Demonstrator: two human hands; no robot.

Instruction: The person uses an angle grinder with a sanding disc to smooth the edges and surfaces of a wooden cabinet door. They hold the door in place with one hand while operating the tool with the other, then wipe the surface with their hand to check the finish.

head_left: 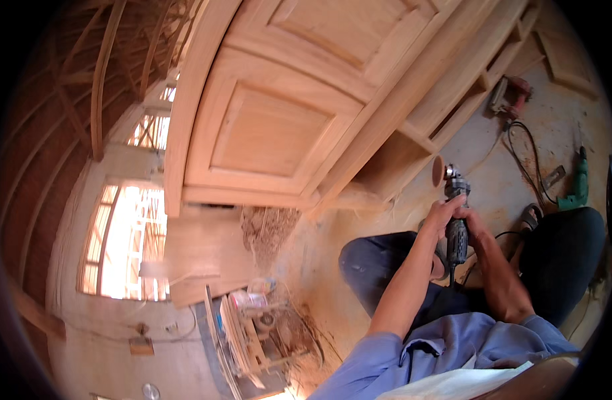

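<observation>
An angle grinder (pixel 458 227) with a dark body is held between my two hands over my lap. Its round brown sanding disc (pixel 438 171) faces the wooden cabinet (pixel 272 133), beside the open lower compartment; I cannot tell whether they touch. My left hand (pixel 442 217) wraps round the front of the grinder's body from the left. From the other side my right hand (pixel 474 221) closes round it, its fingers partly hidden. The grinder's cord runs down toward my lap.
To the right lie a green drill (pixel 579 183), a red power tool (pixel 516 99) and a black cable (pixel 538 167) on the dusty floor. A wooden panel (pixel 564 63) is at the far right. At lower left stands a cluttered work stand (pixel 259 340) near a window (pixel 129 240).
</observation>
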